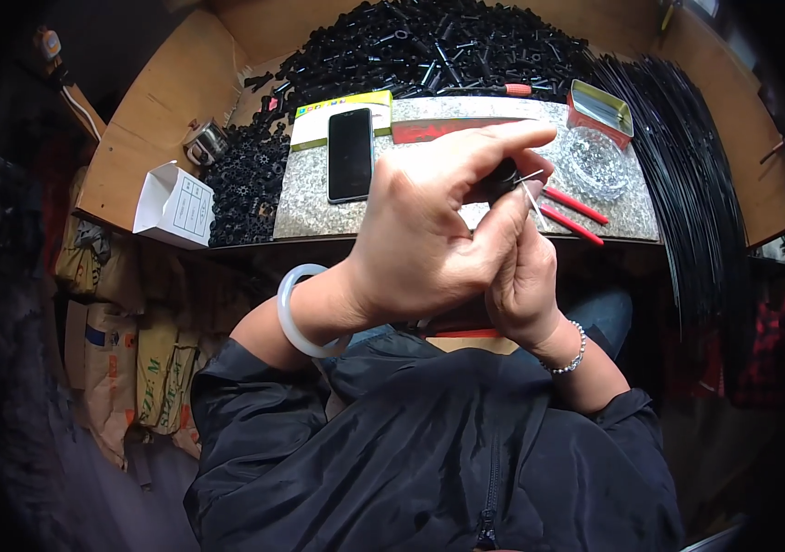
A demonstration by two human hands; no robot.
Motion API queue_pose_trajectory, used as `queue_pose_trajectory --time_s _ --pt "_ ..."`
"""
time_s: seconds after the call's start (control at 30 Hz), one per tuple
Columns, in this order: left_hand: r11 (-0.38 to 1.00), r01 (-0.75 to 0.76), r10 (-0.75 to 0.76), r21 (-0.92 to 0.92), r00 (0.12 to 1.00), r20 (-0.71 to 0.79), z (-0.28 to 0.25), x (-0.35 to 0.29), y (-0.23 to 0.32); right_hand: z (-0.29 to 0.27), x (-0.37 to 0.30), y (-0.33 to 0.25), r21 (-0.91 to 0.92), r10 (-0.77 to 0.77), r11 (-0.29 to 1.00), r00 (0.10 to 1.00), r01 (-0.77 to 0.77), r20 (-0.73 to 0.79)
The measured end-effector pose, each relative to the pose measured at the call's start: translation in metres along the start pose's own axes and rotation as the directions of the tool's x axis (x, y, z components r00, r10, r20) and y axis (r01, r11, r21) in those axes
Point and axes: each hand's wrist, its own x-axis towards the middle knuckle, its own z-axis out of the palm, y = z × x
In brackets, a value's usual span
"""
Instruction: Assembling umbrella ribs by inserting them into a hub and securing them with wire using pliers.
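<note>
Black part (501, 175): one; hands (425, 225): two.

Worktop (310, 219) and left hand (420, 221) were brightly lit; glass dish (598, 167) glinted. Frame corners fell to black; wooden side panels (158, 110) bowed; sacks (112, 363) sat in shadow.

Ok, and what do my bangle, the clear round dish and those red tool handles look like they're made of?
The bangle: smooth, milky and glossy; perhaps jade, glass or resin, its look leaves that open. The clear round dish: probably glass, perhaps plastic, as it's see-through with bright faceted glints. The red tool handles: likely smooth plastic or rubber coating, given the even red colour.
</note>
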Motion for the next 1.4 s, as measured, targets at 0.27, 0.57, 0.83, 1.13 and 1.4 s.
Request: queue_pose_trajectory --time_s 0.27,0.57,0.83,1.13,1.4 --pt "0.945 -0.091 0.022 -0.315 0.976 -0.217 0.026 -0.018 -0.014 -0.004 0.002 0.003 -0.058 -0.046 0.997 0.993 0.052 0.107" --pt "0.935 0.240 -0.261 -0.260 0.964 -0.050 0.021 -0.027 -0.019 -0.041 0.008 -0.011 -0.140 0.218 0.976 0.761 -0.168 0.611" --pt "0.947 0.216 -0.255 -0.239 0.956 -0.145 0.040 -0.038 -0.033 -0.038 0.029 -0.043 -0.608 -0.340 0.656 0.895 0.446 0.289" --pt "0.869 0.371 -0.438 -0.327 0.885 -0.160 0.017 -0.045 -0.041 -0.096 0.009 0.059 -0.742 0.000 0.653 0.980 0.151 0.200" --pt "0.878 0.371 -0.429 -0.303 0.890 -0.155 0.019 -0.037 -0.044 -0.114 -0.005 0.101 -0.835 0.191 0.542 0.955 0.090 0.226"
